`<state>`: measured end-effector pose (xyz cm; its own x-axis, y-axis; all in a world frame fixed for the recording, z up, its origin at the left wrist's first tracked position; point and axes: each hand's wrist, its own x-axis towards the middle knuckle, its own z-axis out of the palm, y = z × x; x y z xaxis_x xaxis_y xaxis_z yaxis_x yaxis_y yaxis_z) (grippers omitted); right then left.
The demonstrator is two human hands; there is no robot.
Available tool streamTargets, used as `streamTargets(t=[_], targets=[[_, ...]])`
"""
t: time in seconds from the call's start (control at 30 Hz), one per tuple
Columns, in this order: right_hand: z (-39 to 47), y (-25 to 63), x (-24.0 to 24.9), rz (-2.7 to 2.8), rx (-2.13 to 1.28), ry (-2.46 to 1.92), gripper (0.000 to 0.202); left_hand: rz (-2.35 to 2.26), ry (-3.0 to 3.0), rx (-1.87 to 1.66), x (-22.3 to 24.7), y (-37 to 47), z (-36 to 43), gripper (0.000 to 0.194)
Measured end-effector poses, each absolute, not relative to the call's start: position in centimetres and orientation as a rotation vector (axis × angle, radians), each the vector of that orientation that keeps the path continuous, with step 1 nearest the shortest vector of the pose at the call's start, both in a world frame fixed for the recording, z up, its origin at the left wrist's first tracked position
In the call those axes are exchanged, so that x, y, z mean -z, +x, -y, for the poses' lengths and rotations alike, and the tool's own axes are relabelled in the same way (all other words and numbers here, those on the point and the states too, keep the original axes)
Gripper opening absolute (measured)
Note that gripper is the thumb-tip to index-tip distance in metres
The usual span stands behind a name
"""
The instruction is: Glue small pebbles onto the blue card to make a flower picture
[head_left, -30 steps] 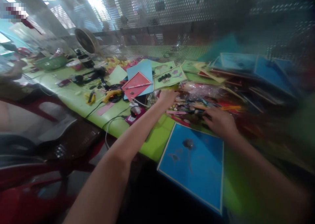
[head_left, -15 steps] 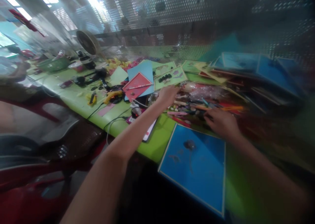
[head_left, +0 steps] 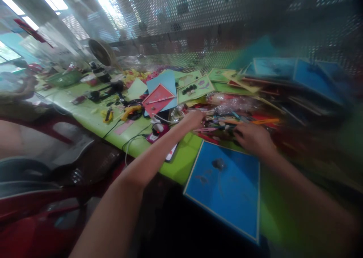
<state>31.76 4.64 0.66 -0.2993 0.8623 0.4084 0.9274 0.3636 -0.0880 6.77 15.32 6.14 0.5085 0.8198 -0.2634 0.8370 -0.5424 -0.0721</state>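
Heap of small craft bits (head_left: 230,121) lies between the two hands, on the far side of the blue board (head_left: 227,190); left hand (head_left: 194,120) is at its left end, right hand (head_left: 253,137) at its near right side. Pink tool (head_left: 206,129) is the closest clear piece to the left fingers, just on their near side; long axis runs roughly sideways across the view, its right end pointing toward the right hand; left hand is clearly nearer. Orange stick (head_left: 266,121) lies just past the right hand, also roughly sideways; right hand is nearer to that one. Left fingers are curled down at the heap, narrow by the look of it; cannot tell if anything is pinched. Right fingers are bent, thumb near the fingertips; blur and shadow there, cannot tell on a grip either. Clear plastic wrap (head_left: 236,105) sits beyond the gap between the hands; red piece (head_left: 209,137) lies near side of the pink tool, close to the board's far edge; board lies flat on the green tabletop (head_left: 181,163), between the forearms, neither hand's fingers on it.
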Motion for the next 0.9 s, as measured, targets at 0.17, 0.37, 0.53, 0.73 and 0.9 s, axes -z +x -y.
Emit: streamTargets(t=[0.17, 0.37, 0.53, 0.73, 0.9], targets=[[-4.7, 31.8, -0.6, 2.237, 0.234, -1.566, 0.024, -1.452, 2.699, 0.416, -6.0, 7.3, -15.1, 0.04], [-4.8, 31.9, -0.9, 2.277, 0.218, -1.557, 0.024, -1.426, 2.684, 0.475, -6.2, 7.9, -15.0, 0.039], [-4.7, 31.7, -1.1, 2.289, 0.232, -1.566, 0.025, -1.4, 2.645, 0.489, -6.2, 8.0, -15.3, 0.04], [-4.6, 31.6, -1.1, 2.294, 0.21, -1.579, 0.023, -1.394, 2.608, 0.458, -6.1, 7.6, -15.5, 0.038], [-4.6, 31.5, -1.2, 2.297, 0.221, -1.59, 0.026, -1.42, 2.586, 0.367, -5.9, 7.0, -15.7, 0.037]])
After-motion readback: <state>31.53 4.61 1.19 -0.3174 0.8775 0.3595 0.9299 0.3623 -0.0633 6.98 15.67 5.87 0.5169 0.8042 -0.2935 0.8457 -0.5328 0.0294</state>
